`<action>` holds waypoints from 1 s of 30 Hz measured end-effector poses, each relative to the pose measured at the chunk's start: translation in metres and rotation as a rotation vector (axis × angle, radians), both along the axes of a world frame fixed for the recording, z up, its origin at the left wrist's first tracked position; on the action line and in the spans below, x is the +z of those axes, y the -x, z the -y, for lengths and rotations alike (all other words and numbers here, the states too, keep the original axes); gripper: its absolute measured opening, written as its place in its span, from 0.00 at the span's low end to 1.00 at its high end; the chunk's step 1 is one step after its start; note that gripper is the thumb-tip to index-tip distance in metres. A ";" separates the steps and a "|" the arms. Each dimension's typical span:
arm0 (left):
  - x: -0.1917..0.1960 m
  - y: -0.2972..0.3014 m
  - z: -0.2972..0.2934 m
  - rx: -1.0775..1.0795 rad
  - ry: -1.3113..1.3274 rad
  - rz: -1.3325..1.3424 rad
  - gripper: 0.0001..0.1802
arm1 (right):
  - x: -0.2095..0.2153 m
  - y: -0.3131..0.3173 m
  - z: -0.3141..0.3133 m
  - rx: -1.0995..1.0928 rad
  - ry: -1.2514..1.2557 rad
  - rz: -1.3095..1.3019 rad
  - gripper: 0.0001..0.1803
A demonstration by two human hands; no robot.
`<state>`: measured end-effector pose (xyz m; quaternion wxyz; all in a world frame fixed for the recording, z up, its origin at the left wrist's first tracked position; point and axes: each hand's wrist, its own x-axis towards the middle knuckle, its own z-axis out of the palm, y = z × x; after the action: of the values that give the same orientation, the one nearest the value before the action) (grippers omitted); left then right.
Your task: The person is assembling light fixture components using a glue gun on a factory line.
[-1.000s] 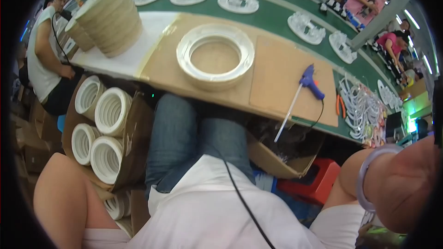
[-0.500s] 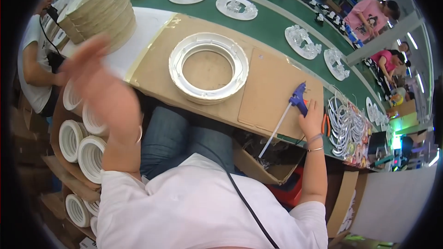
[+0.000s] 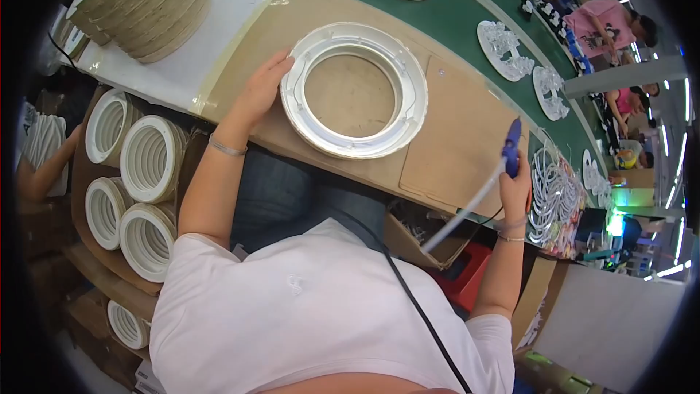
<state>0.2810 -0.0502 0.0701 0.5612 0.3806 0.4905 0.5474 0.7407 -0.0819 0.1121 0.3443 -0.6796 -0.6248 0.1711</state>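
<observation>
A white ring-shaped frame (image 3: 414,95) with a wide round opening is at the middle of the cardboard-covered bench. My left hand (image 3: 264,89) grips its left rim; the fingers lie along the edge, and the thumb is mostly hidden. In my right hand (image 3: 515,193) is a blue hot glue gun (image 3: 512,144), its nozzle pointing up and away from me. A long whitish glue stick (image 3: 467,210) sticks out of the back of the gun toward my lap, slightly blurred. The gun is apart from the ring, to its right.
A flat cardboard sheet (image 3: 456,138) lies right of the ring. Stacked rings (image 3: 164,11) stand at the far left, and more white rings (image 3: 149,157) fill boxes at my left. Beyond runs a green conveyor (image 3: 456,18) with clear parts on white discs. White cables (image 3: 550,193) lie at right.
My left hand has come from the upper left onto the ring's left rim. My right hand has raised the glue gun off the cardboard and turned it. The whole view has shifted.
</observation>
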 end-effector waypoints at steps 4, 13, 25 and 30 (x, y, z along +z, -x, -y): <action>0.019 -0.017 0.021 -0.023 -0.047 -0.002 0.23 | 0.031 0.028 0.020 0.056 -0.027 -0.706 0.31; 0.006 -0.012 0.028 -0.020 -0.280 -0.094 0.26 | 0.058 0.118 0.025 0.183 0.036 -0.973 0.23; 0.020 0.008 0.022 0.135 -0.682 -0.843 0.14 | 0.069 0.182 -0.004 0.414 0.253 -0.732 0.24; 0.035 0.002 0.016 0.102 -0.730 -0.993 0.10 | 0.069 0.204 -0.014 0.412 0.252 -0.679 0.19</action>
<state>0.2795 -0.0662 0.1049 0.0726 0.7335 0.4918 0.4635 0.5364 -0.0677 0.1806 0.4033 -0.4820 -0.5728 0.5261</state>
